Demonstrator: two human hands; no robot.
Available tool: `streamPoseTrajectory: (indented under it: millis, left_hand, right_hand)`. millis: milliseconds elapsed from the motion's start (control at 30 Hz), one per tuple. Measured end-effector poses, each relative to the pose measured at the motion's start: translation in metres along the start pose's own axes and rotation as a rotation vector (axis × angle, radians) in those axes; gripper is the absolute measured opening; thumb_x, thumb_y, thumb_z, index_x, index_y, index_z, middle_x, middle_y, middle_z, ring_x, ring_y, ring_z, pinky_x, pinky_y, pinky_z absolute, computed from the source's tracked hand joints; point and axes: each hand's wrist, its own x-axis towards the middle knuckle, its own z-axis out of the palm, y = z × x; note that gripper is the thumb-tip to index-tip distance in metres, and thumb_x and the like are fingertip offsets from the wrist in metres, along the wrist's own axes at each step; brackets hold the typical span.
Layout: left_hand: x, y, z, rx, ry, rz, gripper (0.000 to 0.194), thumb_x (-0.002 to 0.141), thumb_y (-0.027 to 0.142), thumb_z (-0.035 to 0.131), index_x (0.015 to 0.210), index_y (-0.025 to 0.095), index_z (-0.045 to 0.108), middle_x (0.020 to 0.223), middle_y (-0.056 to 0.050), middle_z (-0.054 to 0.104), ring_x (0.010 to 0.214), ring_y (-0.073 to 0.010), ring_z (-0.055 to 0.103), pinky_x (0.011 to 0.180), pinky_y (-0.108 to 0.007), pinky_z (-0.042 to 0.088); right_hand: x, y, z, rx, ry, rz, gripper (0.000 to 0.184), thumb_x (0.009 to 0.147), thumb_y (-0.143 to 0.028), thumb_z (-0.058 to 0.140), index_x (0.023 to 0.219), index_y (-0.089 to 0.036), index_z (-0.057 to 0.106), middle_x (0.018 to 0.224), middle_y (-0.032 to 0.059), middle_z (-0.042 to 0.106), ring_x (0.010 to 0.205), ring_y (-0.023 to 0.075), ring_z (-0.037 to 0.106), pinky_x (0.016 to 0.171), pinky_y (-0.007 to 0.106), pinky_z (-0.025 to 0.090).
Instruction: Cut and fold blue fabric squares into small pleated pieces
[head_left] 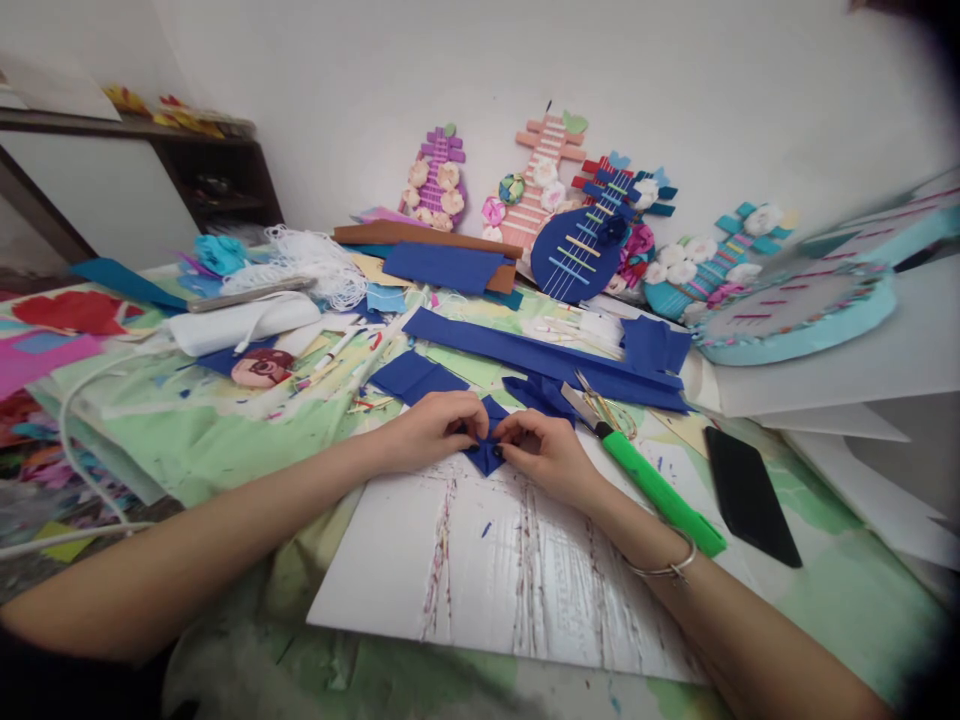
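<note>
Both hands meet over a small folded piece of dark blue paper [486,462] at the far part of a scored white board [390,560]. My left hand [431,430] pinches its left side, fingertips bent down onto it. From the other side, my right hand [551,455] pinches the paper's right side with thumb and forefinger. A flat blue paper piece [420,377] lies just beyond my left hand, and crumpled blue paper [540,393] lies beyond my right. Close to the right wrist is a green-handled cutter [660,490], its blade pointing away, beside a pair of scissors [600,400].
A black phone [752,495] lies at the right. Long blue paper strips [540,350] stretch across behind the hands. Decorated paper instruments [577,255] lean on the wall. White string [307,265] and paper scraps clutter the left, with a white cable [71,430] hanging off the edge.
</note>
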Motion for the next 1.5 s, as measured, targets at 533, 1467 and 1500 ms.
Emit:
streamPoseTrajectory:
  millis: [533,1467,1500]
  left_hand:
    - [0.000,0.001,0.001,0.014,0.010,0.017,0.009,0.080,0.008,0.054,0.077,0.016,0.057,0.076,0.000,0.058,0.072,-0.0119,0.052,0.066,-0.024,0.038]
    - [-0.031,0.022,0.018,0.593,-0.053,0.300,0.026,0.096,0.012,0.037,0.104,0.013,0.061,0.098,-0.011,0.065,0.096,-0.0226,0.055,0.087,-0.040,0.042]
    - [-0.035,0.027,0.020,0.641,-0.051,0.302,0.028,0.097,0.011,0.034,0.107,0.012,0.060,0.100,-0.011,0.065,0.099,-0.0236,0.055,0.089,-0.041,0.041]
  right_hand:
    - [0.001,-0.004,0.000,-0.096,0.007,-0.052,0.020,0.072,-0.004,0.058,0.081,-0.019,0.067,0.075,0.0007,0.067,0.072,0.0143,0.058,0.067,0.027,0.044]
    - [0.001,-0.003,0.001,-0.173,-0.022,-0.185,0.022,0.078,-0.003,0.056,0.079,-0.020,0.070,0.074,0.0014,0.065,0.074,0.0146,0.057,0.073,0.029,0.043]
    - [0.001,-0.003,0.001,-0.171,-0.021,-0.185,0.022,0.078,-0.003,0.056,0.079,-0.020,0.070,0.074,0.0016,0.065,0.074,0.0148,0.057,0.073,0.030,0.043]
